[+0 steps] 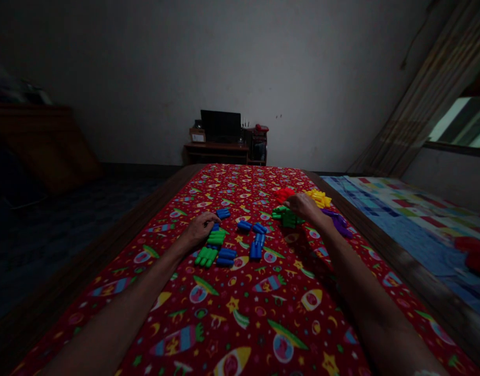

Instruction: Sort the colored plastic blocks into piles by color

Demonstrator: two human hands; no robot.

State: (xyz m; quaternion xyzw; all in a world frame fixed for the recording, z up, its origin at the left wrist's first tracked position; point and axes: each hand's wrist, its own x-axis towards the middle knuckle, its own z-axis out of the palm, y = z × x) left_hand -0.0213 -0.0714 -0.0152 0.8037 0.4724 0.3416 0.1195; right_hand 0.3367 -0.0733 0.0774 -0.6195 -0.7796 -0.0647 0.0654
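My left hand (199,230) rests with curled fingers on a blue ribbed plastic piece (215,226), at the far end of a small cluster. That cluster has green pieces (207,256) and blue pieces (226,256) lying side by side. Another blue piece (223,213) lies just past my left fingertips. To the right, more blue pieces (256,249) form a bent row. My right hand (304,205) reaches down over a pile of green pieces (289,218), fingers bunched together at its top; the fingertips are partly hidden.
Red pieces (283,195), yellow pieces (319,198) and purple pieces (337,222) lie around my right hand. A red patterned cloth (240,297) covers the long table. Beyond it stands a desk with a monitor (221,124). A bed (384,209) is at the right.
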